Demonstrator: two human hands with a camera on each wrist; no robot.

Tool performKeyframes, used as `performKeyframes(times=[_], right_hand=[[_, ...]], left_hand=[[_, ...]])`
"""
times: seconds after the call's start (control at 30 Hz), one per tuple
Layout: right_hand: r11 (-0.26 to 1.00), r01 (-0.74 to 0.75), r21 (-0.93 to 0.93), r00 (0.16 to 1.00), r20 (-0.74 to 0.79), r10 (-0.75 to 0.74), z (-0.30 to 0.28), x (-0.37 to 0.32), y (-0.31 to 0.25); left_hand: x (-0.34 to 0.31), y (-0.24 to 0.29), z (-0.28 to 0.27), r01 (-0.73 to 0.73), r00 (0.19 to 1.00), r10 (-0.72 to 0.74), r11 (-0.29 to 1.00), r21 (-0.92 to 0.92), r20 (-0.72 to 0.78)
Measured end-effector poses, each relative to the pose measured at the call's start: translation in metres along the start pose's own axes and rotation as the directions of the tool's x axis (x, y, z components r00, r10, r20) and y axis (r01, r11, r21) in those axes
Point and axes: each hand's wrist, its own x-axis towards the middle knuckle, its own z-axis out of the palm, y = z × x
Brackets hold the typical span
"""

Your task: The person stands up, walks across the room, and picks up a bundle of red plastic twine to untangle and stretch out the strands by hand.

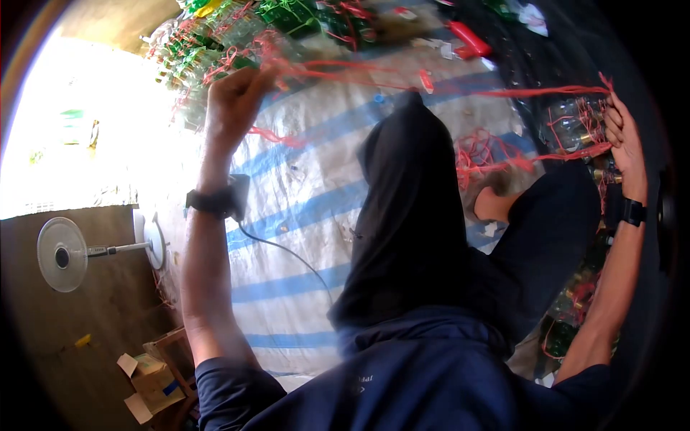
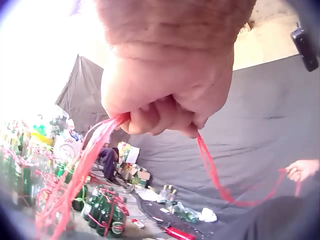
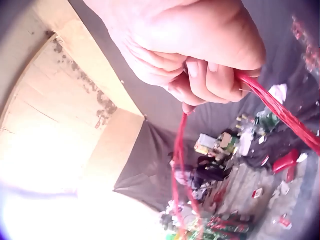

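Observation:
My left hand, raised at the upper left of the head view, grips a bundle of red plastic twine. In the left wrist view its fingers curl tightly round the strands, which hang out on both sides of the fist. Far to the right, my right hand holds the other end of the stretched strands. The right wrist view shows red strands leaving that hand's curled fingers on both sides. Between the hands the twine runs above a raised knee. More twine lies loosely tangled near a bare foot.
Green bottles tied with red twine stand in groups on the far left. A blue-and-white striped sheet covers the floor. A red bottle lies at the back. Clear bottles stand beside my right hand; a white fan is at the left.

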Motion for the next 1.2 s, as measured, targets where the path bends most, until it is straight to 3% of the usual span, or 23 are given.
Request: performKeyframes(times=[0.03,0.07,0.13,0.2,0.27,0.4,0.47,0.5,0.57,0.7,0.77,0.83,0.87,0.93,1.0,1.03,1.13,1.2], right_hand=[[0.999,-0.019,0.038,0.994,0.109,0.015,0.026,-0.009,-0.001],[1.000,-0.005,-0.031,0.995,0.101,0.008,0.055,-0.019,-0.001],[0.992,0.021,-0.124,0.993,0.114,-0.007,0.109,-0.037,0.002],[0.980,0.112,-0.165,0.967,0.244,-0.070,0.162,-0.057,0.007],[0.975,0.188,-0.119,0.927,0.349,-0.136,0.203,-0.065,0.022],[0.947,0.316,-0.065,0.883,0.384,-0.269,0.274,-0.074,0.051],[0.984,0.149,-0.099,0.879,0.469,-0.086,0.289,-0.074,0.059],[0.984,0.147,-0.099,0.880,0.468,-0.084,0.293,-0.074,0.063],[0.949,0.186,-0.253,0.851,0.525,-0.027,0.300,-0.074,0.071],[0.975,0.148,-0.167,0.866,0.498,-0.046,0.295,-0.076,0.081],[0.963,0.176,-0.204,0.882,0.468,-0.062,0.283,-0.067,0.082],[0.932,0.270,-0.243,0.905,0.395,-0.159,0.271,-0.058,0.083],[0.934,0.265,-0.240,0.903,0.400,-0.153,0.259,-0.050,0.081],[0.925,0.143,-0.352,0.928,0.373,-0.002,0.228,-0.032,0.072],[0.946,0.161,-0.283,0.946,0.318,-0.066,0.204,-0.015,0.076],[0.950,0.120,-0.289,0.952,0.306,-0.027,0.192,-0.010,0.071],[0.957,0.066,-0.283,0.970,0.242,0.005,0.156,0.010,0.065],[0.964,0.056,-0.258,0.981,0.195,-0.005,0.140,0.016,0.059]], left_hand=[[0.000,0.010,0.010,-0.040,0.999,0.037,0.994,-0.102,-0.038],[0.002,0.020,0.018,-0.089,0.994,0.074,0.975,-0.203,-0.082],[0.004,0.042,0.027,-0.080,0.997,0.080,0.969,-0.234,-0.007],[0.006,0.065,0.044,-0.133,0.990,0.142,0.961,-0.243,0.022],[0.011,0.079,0.066,-0.169,0.981,0.191,0.935,-0.312,0.038],[0.015,0.115,0.092,-0.199,0.965,0.248,0.905,-0.375,0.088],[0.017,0.129,0.099,-0.154,0.963,0.233,0.886,-0.437,0.133],[0.019,0.131,0.106,-0.153,0.963,0.233,0.886,-0.437,0.135],[0.024,0.127,0.118,-0.294,0.942,0.336,0.829,-0.475,0.003],[0.025,0.115,0.112,-0.301,0.918,0.381,0.851,-0.431,0.111],[0.023,0.100,0.107,-0.230,0.928,0.316,0.903,-0.362,0.199],[0.023,0.073,0.106,-0.173,0.953,0.260,0.890,-0.422,0.158],[0.022,0.057,0.104,-0.156,0.965,0.232,0.880,-0.448,0.120],[0.018,0.031,0.089,-0.023,0.983,0.090,0.924,-0.382,0.158],[0.011,0.005,0.085,0.019,0.991,0.043,0.895,-0.445,0.129],[0.006,-0.008,0.082,0.026,0.991,0.034,0.897,-0.440,0.128],[-0.007,-0.034,0.070,0.139,0.987,-0.072,0.830,-0.540,0.143],[-0.021,-0.043,0.058,0.267,0.964,-0.179,0.682,-0.681,0.198]])
